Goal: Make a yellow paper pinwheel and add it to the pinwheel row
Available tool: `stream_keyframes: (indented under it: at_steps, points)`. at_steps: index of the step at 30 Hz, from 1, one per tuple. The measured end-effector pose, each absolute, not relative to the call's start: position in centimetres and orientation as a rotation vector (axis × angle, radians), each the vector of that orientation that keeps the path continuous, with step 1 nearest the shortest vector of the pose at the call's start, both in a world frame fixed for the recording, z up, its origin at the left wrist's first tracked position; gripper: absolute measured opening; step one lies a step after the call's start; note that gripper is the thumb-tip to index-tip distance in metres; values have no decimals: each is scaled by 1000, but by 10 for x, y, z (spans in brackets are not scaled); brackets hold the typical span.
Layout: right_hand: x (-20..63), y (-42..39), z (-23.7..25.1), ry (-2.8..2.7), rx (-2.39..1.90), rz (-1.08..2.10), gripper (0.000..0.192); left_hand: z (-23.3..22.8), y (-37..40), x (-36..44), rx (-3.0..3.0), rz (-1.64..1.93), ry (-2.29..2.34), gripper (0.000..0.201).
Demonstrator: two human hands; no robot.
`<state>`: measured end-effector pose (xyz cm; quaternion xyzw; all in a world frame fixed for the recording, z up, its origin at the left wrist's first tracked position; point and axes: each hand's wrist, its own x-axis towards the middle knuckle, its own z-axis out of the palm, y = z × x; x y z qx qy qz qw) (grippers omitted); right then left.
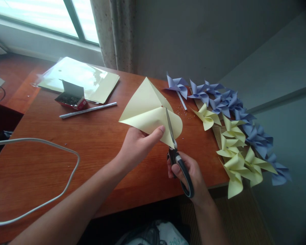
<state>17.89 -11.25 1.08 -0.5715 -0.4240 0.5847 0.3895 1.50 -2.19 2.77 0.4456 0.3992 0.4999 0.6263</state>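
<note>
A pale yellow sheet of paper [142,102], creased and partly slit, is held above the table by my left hand [140,143], with the thumb on top and the other fingers hidden underneath. My right hand [187,170] grips black-and-grey scissors [185,173] by the handles. One blade lies over the lower right part of the paper, pointing away from me, and the other is hidden beneath it. The paper curls up to the right of the blade.
Purple pinwheels [225,102] and yellow pinwheels [232,146] crowd the table's right end. Farther left are a small open box [72,95], a rolled paper stick [88,110] and a plastic-wrapped stack of paper [76,76]. A white cable [78,163] loops across the left side.
</note>
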Motion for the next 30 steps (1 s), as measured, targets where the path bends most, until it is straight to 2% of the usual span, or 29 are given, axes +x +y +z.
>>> stream_keyframes:
  at_steps: [30]
  points:
    - [182,-112,12,-1118,-1556,1442,41,26,-21,15,1022,1154,929,21]
